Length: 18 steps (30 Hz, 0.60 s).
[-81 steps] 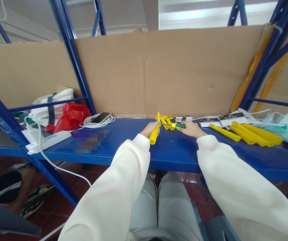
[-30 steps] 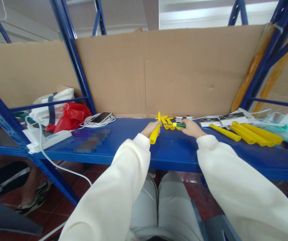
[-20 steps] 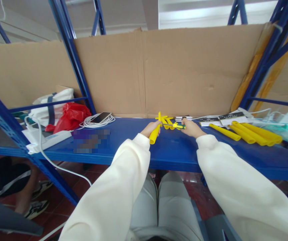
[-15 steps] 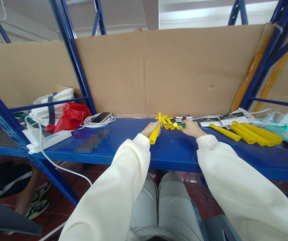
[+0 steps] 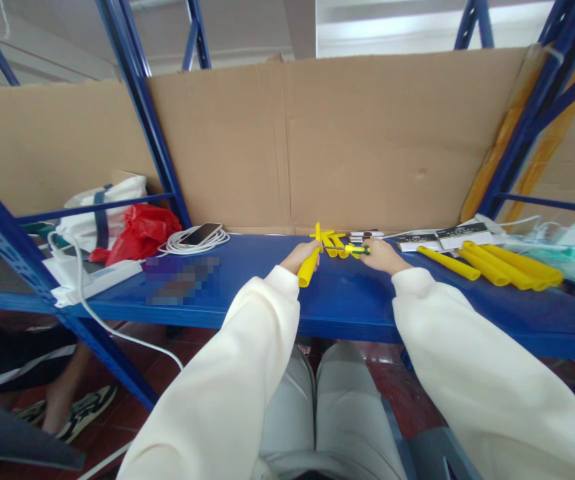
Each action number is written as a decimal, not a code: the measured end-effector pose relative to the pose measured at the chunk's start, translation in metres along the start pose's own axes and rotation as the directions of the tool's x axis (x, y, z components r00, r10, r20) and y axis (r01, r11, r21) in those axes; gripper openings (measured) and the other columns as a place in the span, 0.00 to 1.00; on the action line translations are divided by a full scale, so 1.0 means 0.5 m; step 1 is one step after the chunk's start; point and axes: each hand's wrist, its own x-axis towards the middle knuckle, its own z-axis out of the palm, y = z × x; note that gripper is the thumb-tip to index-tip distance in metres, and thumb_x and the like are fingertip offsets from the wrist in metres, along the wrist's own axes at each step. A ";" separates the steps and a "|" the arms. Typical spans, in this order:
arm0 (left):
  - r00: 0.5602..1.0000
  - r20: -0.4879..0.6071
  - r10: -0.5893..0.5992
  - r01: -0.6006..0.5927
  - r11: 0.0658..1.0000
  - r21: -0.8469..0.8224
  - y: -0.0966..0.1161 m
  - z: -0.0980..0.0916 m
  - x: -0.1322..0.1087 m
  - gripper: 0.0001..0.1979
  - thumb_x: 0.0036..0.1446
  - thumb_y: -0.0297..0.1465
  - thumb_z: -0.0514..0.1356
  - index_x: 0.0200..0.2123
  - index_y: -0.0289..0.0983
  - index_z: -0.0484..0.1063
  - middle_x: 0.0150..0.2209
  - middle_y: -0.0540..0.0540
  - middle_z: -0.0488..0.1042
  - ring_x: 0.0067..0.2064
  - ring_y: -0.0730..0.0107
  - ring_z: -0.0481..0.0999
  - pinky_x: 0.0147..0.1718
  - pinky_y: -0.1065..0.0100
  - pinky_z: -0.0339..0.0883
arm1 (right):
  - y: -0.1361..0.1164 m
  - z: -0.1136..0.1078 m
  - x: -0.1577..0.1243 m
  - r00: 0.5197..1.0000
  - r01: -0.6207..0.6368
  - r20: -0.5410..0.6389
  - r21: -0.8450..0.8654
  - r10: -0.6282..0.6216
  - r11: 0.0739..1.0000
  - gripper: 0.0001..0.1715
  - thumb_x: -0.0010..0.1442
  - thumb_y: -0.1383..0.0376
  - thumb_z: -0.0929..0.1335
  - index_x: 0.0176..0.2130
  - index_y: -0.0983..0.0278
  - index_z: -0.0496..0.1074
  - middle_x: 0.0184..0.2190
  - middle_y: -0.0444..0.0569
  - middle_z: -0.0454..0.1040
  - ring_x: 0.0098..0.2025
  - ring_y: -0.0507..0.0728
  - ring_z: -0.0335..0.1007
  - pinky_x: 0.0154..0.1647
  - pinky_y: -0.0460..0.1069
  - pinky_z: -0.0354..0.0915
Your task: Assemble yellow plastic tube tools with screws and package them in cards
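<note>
My left hand [image 5: 301,257] is closed around a yellow tube-like piece [image 5: 308,270] whose top ends in a cross shape. My right hand [image 5: 378,255] grips a screwdriver [image 5: 356,250] with a yellow and green handle. Its shaft points left and its tip meets the yellow piece near my left fingers. Just behind, several smaller yellow pieces [image 5: 337,245] lie on the blue shelf [image 5: 267,257], partly hidden by the screwdriver. To the right of my right hand lie several long yellow tubes [image 5: 497,265].
Printed cards [image 5: 465,235] lie behind the long tubes. At left are a phone [image 5: 204,233] on a coiled white cable, a red bag [image 5: 147,230] and a power strip [image 5: 102,281]. Cardboard [image 5: 367,147] stands behind. A seated person's leg [image 5: 67,377] shows at lower left.
Both my hands, the yellow piece and the screwdriver stay almost in place. The other person's leg and shoe at lower left have shifted right.
</note>
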 end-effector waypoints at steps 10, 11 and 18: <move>1.000 -0.003 0.008 -0.008 1.000 0.029 0.009 0.006 -0.015 0.20 0.70 0.30 0.50 0.24 0.37 0.66 0.11 0.53 0.61 0.12 0.75 0.61 0.15 0.74 0.54 | -0.001 -0.009 -0.007 0.999 -0.051 -0.002 -0.016 0.051 0.999 0.17 0.57 0.70 0.69 0.48 0.62 0.70 0.40 0.55 0.81 0.41 0.62 0.78 0.37 0.48 0.63; 1.000 -0.002 0.008 -0.007 1.000 0.027 0.009 0.006 -0.016 0.20 0.70 0.30 0.50 0.24 0.37 0.66 0.11 0.53 0.61 0.12 0.75 0.61 0.15 0.74 0.55 | 0.000 -0.008 -0.006 0.999 -0.051 -0.011 -0.014 0.051 0.999 0.16 0.57 0.70 0.69 0.47 0.61 0.70 0.40 0.54 0.81 0.41 0.62 0.78 0.37 0.48 0.63; 0.999 -0.046 0.003 -0.004 1.000 -0.027 0.003 0.002 -0.005 0.17 0.69 0.31 0.53 0.26 0.37 0.68 0.11 0.53 0.62 0.12 0.75 0.61 0.15 0.73 0.55 | 0.012 -0.003 0.000 1.000 -0.023 -0.005 -0.035 0.023 0.999 0.14 0.57 0.68 0.69 0.44 0.61 0.73 0.42 0.54 0.81 0.43 0.62 0.78 0.38 0.49 0.64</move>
